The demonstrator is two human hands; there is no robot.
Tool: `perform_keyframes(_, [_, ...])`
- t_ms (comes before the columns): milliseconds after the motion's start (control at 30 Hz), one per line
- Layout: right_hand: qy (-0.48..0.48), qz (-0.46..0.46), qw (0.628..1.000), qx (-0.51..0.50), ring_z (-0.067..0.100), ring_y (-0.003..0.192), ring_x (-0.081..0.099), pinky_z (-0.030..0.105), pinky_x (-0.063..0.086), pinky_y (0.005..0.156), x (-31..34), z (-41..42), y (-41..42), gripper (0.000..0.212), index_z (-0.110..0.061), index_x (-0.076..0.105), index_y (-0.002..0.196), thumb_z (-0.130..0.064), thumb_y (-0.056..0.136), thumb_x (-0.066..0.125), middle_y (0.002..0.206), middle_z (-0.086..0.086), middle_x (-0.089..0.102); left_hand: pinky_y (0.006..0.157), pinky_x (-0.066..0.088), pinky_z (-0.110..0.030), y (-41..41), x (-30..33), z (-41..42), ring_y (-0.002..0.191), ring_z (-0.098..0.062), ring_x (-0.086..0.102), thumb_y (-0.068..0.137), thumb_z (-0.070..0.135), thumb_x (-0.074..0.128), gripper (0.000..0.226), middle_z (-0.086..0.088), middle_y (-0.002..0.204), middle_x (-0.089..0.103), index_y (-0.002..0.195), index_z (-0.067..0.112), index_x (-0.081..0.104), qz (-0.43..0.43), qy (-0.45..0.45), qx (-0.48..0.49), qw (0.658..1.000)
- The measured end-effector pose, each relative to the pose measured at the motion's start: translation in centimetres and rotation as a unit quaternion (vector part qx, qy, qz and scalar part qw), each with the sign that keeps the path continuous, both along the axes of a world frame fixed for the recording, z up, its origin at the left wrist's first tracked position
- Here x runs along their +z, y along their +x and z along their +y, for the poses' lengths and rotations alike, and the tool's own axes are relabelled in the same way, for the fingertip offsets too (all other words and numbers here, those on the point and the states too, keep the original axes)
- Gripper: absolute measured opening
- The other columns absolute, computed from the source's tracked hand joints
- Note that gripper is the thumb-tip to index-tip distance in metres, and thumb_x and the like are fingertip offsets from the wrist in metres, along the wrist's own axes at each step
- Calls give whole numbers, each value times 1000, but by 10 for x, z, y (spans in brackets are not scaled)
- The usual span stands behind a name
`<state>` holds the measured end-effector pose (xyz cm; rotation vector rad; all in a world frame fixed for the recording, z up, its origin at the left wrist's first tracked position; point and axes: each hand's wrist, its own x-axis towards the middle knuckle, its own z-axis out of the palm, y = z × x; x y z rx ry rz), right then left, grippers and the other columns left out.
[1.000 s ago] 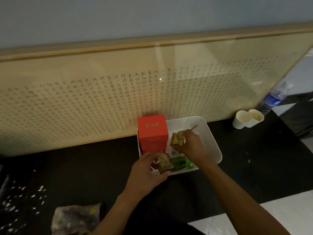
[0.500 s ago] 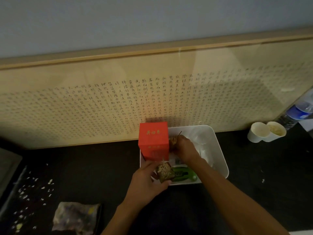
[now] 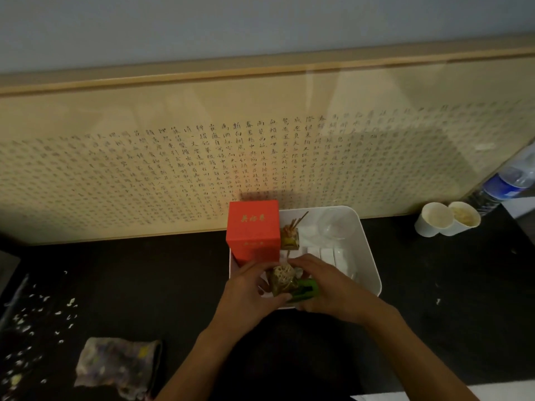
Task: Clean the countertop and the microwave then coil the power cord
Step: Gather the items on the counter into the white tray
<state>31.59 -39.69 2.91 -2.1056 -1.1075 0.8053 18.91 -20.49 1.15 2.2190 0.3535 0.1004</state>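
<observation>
A: Head view, the only one we have. We log the dark surface (image 3: 162, 285) as still dirty: pale crumbs (image 3: 31, 328) lie scattered at the far left, and a crumpled cloth (image 3: 115, 363) sits near the front edge, left of the arms, untouched by either hand.

B: Agreed. No microwave and no power cord in view, so we judge those steps not begun. We read this as tidying before wiping: early in the task.

A: Hands. The left hand (image 3: 246, 296) curls round a small tan bundled ornament (image 3: 282, 280) at the near end of the white tray (image 3: 370, 256). The right hand (image 3: 327, 287) closes its fingers on a green object (image 3: 305, 293) just beside that bundle. The two hands nearly touch.

B: A red box (image 3: 253, 230) stands upright in the tray's left far corner. A second ornament with sticks (image 3: 289, 235) sits right beside it.

A: Against the earlier frames: we saw the right hand at the far ornament beside the box. That ornament now stands free, and the right hand has come near, onto the green object. The left hand keeps its hold on the bundle.

B: Also right of the tray: two paper cups (image 3: 445, 219) and a water bottle (image 3: 503, 183) beyond them.
</observation>
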Motion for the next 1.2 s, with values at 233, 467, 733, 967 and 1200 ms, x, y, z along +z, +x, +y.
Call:
perform_keyframes(233, [32, -29, 998, -37, -9, 112, 52, 8, 43, 93, -6, 3, 2, 59, -45, 52, 124, -40, 75, 84, 116, -31, 52, 85, 49, -11, 6, 7, -6, 95, 9, 59, 70, 41, 92, 65, 24, 121, 56, 129, 37, 65, 26, -50, -31, 998])
perform_keyframes(467, [-15, -17, 983, -184, 4, 100, 64, 24, 55, 90, -27, 14, 27, 48, -28, 62, 117, -29, 75, 85, 112, -13, 66, 84, 53, -19, -14, -7, 18, 98, 7, 61, 90, 43, 73, 31, 26, 114, 62, 120, 39, 67, 24, 51, 17, 998])
perform_keyframes(733, [-79, -28, 981, -173, -2, 85, 58, 4, 38, 68, -46, 39, 40, 38, -25, 62, 114, -21, 81, 81, 99, -16, 61, 87, 41, -6, -43, -3, 38, 105, 8, 54, 96, 36, 66, 19, 23, 110, 58, 115, 37, 66, 29, 84, 43, 995])
perform_keyframes(967, [-131, -71, 980, -129, 15, 101, 61, 29, 52, 93, -53, 43, 44, 47, -19, 64, 122, -28, 79, 82, 114, -1, 59, 94, 48, -18, -54, -3, 39, 108, 4, 55, 97, 32, 65, 20, 23, 114, 56, 116, 37, 65, 62, 59, 56, 995])
perform_keyframes(1200, [-102, -27, 977, -186, 15, 104, 66, 29, 53, 96, -50, 42, 36, 48, -18, 64, 122, -14, 77, 83, 117, 2, 69, 95, 49, -18, -62, -7, 43, 108, 6, 55, 98, 29, 65, 18, 28, 110, 54, 115, 33, 68, 47, 51, 70, 995])
